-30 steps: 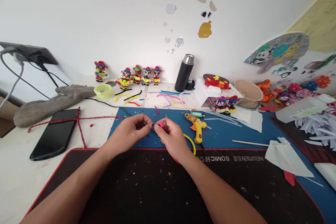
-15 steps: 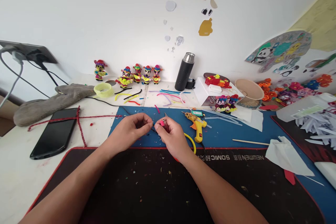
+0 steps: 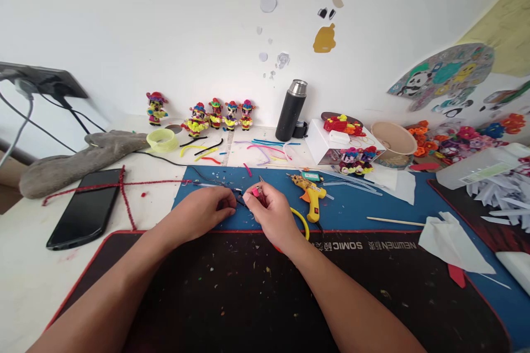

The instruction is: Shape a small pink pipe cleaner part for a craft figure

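Note:
My left hand (image 3: pixel 211 207) is over the blue mat, fingers curled, with a gap between thumb and forefinger and nothing visible in it. Close beside it, my right hand (image 3: pixel 271 212) is closed, its thumb and forefinger pinching a small pink piece (image 3: pixel 257 192). A dark bit (image 3: pixel 240 198) shows at those fingertips, too small to make out. A pointed metal tip (image 3: pixel 261 178) rises behind the right fingers. A yellow curved handle (image 3: pixel 305 225) shows past the palm, with orange by the wrist; they look like scissors, mostly hidden by the hand.
A yellow glue gun (image 3: pixel 310 196) lies right of my hands. Behind are pipe cleaner pieces (image 3: pixel 269 149), a black flask (image 3: pixel 291 113), a white box (image 3: pixel 321 146) and several small figures (image 3: pixel 199 120). A phone (image 3: pixel 86 209) under red pipe cleaners lies left; a wooden stick (image 3: pixel 393 221) lies right.
My left thumb and forefinger have parted, and the left hand has drawn slightly left, away from the right fingertips. The right hand keeps its pinch. The view has tilted slightly.

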### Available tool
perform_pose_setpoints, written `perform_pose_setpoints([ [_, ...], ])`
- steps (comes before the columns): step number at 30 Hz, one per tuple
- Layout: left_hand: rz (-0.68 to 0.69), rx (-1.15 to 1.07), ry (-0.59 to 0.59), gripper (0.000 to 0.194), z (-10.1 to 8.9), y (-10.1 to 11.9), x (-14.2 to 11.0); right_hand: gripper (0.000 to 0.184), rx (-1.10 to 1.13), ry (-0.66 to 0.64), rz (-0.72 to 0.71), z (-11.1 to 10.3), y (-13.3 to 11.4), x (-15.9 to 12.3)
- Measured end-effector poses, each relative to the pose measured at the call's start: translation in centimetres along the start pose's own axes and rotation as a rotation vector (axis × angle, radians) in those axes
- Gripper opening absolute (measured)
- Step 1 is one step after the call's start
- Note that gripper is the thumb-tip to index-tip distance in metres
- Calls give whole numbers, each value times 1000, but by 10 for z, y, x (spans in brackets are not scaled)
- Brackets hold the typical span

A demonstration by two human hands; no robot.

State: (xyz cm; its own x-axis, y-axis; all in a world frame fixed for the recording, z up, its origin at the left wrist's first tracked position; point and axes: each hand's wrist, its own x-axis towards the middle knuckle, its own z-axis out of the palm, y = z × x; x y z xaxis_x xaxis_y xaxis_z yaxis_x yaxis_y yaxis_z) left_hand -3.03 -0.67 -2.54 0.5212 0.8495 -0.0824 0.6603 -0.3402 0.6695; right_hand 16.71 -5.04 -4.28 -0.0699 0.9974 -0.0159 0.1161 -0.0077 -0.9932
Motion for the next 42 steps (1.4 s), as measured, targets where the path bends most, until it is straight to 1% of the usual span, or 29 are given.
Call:
perform_pose_setpoints([
  [14, 34, 112, 6, 14, 10, -4, -1, 20, -3, -4, -7, 1, -3, -1],
  [17, 39, 67, 39, 13, 6, -1, -1, 20, -9, -8, -13, 1, -2, -1],
  [19, 4, -55, 77, 14, 1, 3, 0, 22, -17, -3, -16, 0, -2, -1],
  [20, -31, -159, 84, 17, -1, 5, 0, 22, -21, -1, -18, 0, -2, -1],
  [22, -95, -464, 83, 24, -4, 9, 2, 23, -26, 0, -21, 0, -2, -1],
  [24, -161, -799, 97, 27, -2, 11, 3, 23, -30, -2, -29, 0, -2, -1],
  [26, -232, -1082, 145, 23, 3, 13, 5, 23, -39, 1, -46, 0, -2, -1],
  [28, -296, -1281, 206, 17, 10, 14, 7, 21, -58, 5, -67, 0, -3, -1],
  [31, -391, -1455, 291, 18, 17, 16, 10, 18, -118, 3, -98, 1, -5, -3],
  [33, -437, -1536, 322, 20, 20, 17, 11, 17, -172, -5, -114, 2, -6, -5],
  [35, -468, -1599, 315, 21, 22, 18, 12, 17, -216, -18, -121, 3, -6, -6],
  [38, -506, -1658, 268, 23, 27, 21, 13, 16, -253, -37, -129, 4, -4, -7],
  [42, -573, -1714, 264, 30, 32, 29, 13, 13, -300, -33, -137, 5, -1, -6],
])
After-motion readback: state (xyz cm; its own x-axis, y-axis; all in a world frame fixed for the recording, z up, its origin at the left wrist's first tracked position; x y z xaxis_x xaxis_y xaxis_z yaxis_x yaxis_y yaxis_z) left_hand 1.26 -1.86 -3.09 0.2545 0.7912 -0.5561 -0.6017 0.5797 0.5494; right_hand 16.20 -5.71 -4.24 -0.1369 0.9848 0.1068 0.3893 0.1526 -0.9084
